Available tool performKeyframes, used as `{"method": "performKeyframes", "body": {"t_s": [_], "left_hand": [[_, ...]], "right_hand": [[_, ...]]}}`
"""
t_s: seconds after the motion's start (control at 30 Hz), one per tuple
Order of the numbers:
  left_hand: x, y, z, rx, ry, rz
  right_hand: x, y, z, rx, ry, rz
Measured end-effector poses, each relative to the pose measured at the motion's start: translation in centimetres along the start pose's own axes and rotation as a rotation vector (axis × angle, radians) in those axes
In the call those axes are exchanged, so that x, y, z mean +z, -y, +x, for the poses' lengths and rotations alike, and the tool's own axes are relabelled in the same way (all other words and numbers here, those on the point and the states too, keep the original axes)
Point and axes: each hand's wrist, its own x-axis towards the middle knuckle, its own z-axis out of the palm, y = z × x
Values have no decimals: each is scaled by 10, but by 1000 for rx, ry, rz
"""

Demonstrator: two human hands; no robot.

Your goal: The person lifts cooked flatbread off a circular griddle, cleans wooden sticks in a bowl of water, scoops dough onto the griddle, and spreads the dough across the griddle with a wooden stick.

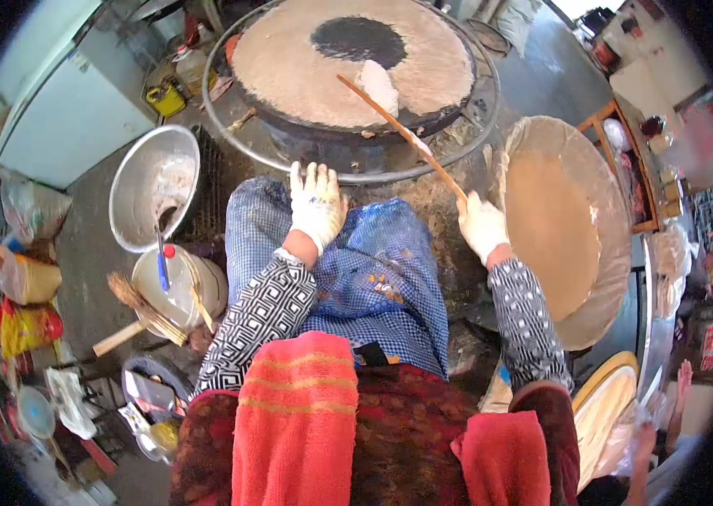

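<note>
My right hand [481, 226], in a white glove, is closed round the lower end of a long thin wooden stick [438, 167]. The stick slants up and left over a large round griddle [268, 110], with some white stuff stuck along it. A pale, thin layer of batter [281, 51] covers most of the griddle around a dark bare patch. Beside the stick's far part lies a thick white lump of batter [377, 87]. My left hand [317, 207], also gloved, has its fingers stretched out at the metal ring [382, 176] around the griddle, above my apron-covered lap.
To the right stands a wide basin of tan batter [552, 228] with a plastic-covered rim. On the left are a metal bowl [120, 190], a white bucket [205, 282] and a straw brush [142, 305]. At lower right, another person's hand [683, 379] appears near round flatbreads [605, 409].
</note>
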Motion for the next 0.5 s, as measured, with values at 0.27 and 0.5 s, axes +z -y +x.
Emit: {"method": "performKeyframes", "body": {"t_s": [0.27,0.5], "left_hand": [[-8,34,3,57,89,-5],[-13,38,7,29,162,42]], "right_hand": [[12,-3,132,60,53,128],[-46,19,109,-36,327,246]]}}
